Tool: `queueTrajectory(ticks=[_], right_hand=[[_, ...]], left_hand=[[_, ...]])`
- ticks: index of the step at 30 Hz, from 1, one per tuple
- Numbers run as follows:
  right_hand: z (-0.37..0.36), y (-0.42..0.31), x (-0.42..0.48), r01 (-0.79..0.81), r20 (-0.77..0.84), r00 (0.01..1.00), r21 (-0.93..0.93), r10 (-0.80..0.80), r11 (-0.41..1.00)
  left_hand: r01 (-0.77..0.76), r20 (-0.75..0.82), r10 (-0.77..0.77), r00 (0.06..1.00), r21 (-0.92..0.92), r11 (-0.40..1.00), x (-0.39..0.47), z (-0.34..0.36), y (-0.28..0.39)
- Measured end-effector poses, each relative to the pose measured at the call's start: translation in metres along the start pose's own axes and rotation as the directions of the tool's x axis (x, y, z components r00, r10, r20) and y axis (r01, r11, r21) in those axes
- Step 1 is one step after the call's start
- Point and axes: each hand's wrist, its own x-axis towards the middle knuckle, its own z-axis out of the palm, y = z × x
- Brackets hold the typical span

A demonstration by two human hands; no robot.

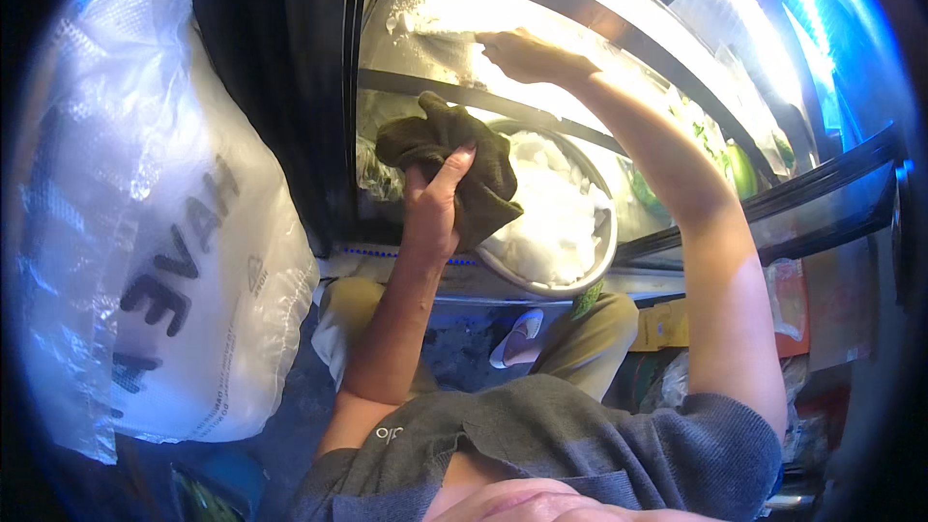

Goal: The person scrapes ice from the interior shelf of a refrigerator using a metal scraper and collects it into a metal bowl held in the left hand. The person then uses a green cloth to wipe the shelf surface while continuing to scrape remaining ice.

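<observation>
My left hand [438,196] is closed on a bunched dark cloth [478,167], in front of the lower shelf of a lit display case. Right of the cloth, a round bowl [611,232] holds a heap of white pieces [551,210]. My right hand [533,56] reaches over the upper shelf, its fingers curled at the end of a pale, glare-washed item [446,25] that looks like a plastic bag or a cloth. The glare hides what exactly the fingers touch.
A large printed plastic bag [181,254] hangs at the left. Dark frame rails [493,98] cross the case. Green vegetables [739,168] lie inside at the right. A sliding-door edge [819,174] juts out at the right, above a yellow box [661,325].
</observation>
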Motion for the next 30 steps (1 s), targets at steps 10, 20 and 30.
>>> queueTrajectory(ticks=[10, 20, 30], right_hand=[[-0.021, 0.135, 0.082, -0.303, -0.608, 0.787, -0.236, 0.103, 0.923], [-0.038, 0.104, 0.085, -0.29, -0.331, 0.919, -0.195, 0.216, 0.937], [-0.018, 0.057, -0.036, -0.26, -0.135, 0.955, 0.058, 0.265, 0.964]], left_hand=[[-0.021, -0.034, 0.023, 0.999, 0.045, 0.999, 0.004, 0.007, 0.004], [-0.093, -0.095, 0.097, 0.991, 0.047, 0.995, 0.006, 0.0, 0.011], [-0.185, -0.138, 0.194, 0.971, 0.071, 0.98, 0.014, -0.005, 0.008]])
